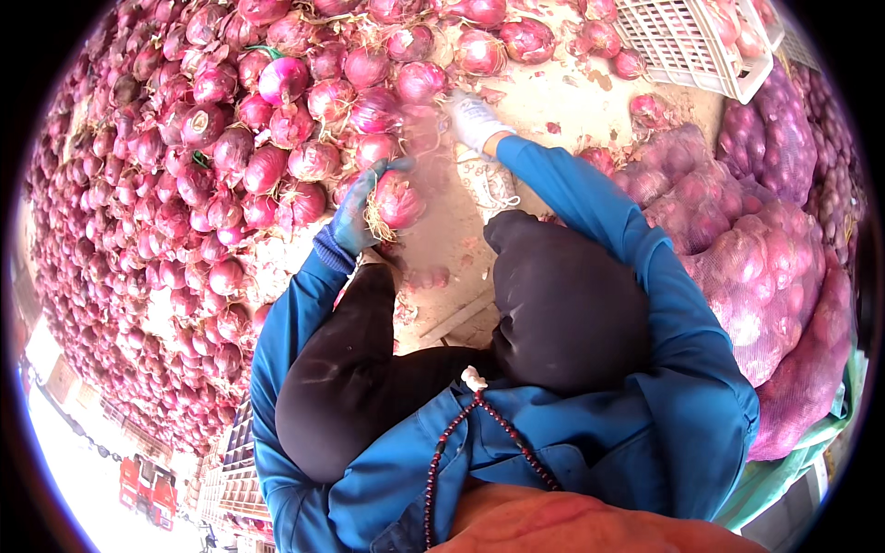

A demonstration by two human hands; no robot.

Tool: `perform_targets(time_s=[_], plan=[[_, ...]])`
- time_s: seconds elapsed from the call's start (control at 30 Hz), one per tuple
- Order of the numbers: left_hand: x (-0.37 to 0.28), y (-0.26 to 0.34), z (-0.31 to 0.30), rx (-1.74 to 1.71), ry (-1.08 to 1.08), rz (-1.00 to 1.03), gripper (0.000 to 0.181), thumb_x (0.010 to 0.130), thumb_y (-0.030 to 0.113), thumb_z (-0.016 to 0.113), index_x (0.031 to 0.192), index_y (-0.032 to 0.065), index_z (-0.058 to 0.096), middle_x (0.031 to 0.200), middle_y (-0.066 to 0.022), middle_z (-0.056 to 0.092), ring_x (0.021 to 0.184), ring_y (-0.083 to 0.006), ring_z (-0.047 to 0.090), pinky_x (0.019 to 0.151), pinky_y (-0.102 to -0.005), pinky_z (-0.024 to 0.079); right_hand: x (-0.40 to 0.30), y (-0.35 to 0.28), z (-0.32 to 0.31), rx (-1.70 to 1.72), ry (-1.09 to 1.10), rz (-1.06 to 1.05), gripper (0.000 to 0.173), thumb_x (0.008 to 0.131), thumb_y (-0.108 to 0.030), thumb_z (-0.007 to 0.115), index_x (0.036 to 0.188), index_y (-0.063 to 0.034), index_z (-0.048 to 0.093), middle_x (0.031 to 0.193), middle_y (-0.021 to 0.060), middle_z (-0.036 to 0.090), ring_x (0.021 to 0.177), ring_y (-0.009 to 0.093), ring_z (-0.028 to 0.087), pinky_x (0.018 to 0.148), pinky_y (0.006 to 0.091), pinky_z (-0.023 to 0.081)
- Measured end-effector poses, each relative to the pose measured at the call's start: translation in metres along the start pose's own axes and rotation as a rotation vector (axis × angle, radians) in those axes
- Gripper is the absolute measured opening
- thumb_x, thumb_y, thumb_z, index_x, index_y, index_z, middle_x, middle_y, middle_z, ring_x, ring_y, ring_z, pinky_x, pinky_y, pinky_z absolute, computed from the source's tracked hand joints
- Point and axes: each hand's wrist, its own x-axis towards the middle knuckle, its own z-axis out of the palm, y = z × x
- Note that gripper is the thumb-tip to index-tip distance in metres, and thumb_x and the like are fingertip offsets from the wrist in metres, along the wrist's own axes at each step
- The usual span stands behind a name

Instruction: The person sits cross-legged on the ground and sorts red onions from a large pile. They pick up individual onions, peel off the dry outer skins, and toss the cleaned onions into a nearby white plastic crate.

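Note:
My left hand (359, 204), in a bluish knitted glove, holds a red onion (397, 200) with pale dry roots above the floor in front of my knees. My right hand (473, 121), in a white glove, is stretched forward beside the edge of the onion pile (297, 121). Its fingertips are blurred, and whether they hold anything cannot be told. A pale, blurred streak lies between the hands. Below my right hand is my patterned shoe (487, 183) with white laces.
Purple mesh sacks full of onions (750, 283) lie at the right. A white plastic crate (681, 45) with onions stands at the upper right. Onions spread widely over the left side. More crates (238, 477) stand at the lower left. Loose skins litter the floor (553, 100).

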Motion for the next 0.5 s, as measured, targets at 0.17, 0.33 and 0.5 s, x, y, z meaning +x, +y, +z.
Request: perform_targets(time_s=[0.17, 0.33, 0.5], plan=[[0.005, -0.003, -0.034, 0.227, -0.016, 0.071, 0.057, 0.106, 0.035, 0.039, 0.149, -0.0018, 0.035, 0.151, -0.0163, 0.04, 0.139, -0.0254, 0.039, 0.115, -0.039, 0.031, -0.01, -0.01, -0.028, 0.765, 0.056, 0.338, 0.028, 0.081, -0.017, 0.075, 0.104, -0.0044, 0.066, 0.095, 0.0203, 0.068, 0.091, 0.033, 0.067, 0.079, 0.0416, 0.054], [0.012, 0.003, -0.036, 0.412, -0.036, 0.097, 0.059, 0.106, 0.036, 0.036, 0.15, -0.003, 0.032, 0.156, -0.017, 0.032, 0.145, -0.026, 0.03, 0.119, -0.0386, 0.023, -0.041, -0.071, -0.047, 0.724, -0.105, -0.172, 0.035, 0.09, -0.033, 0.067, 0.115, -0.0086, 0.065, 0.098, 0.0098, 0.072, 0.091, 0.022, 0.066, 0.083, 0.0343, 0.052], [0.002, 0.002, -0.046, 0.393, 0.056, 0.133, 0.057, 0.106, 0.036, 0.036, 0.147, -0.0036, 0.036, 0.153, -0.0125, 0.038, 0.138, -0.0235, 0.04, 0.117, -0.0384, 0.029, -0.034, -0.089, -0.16, 0.691, -0.577, -0.073, 0.043, 0.093, -0.041, 0.062, 0.123, -0.0111, 0.064, 0.103, 0.0113, 0.072, 0.099, 0.023, 0.067, 0.09, 0.034, 0.051]])
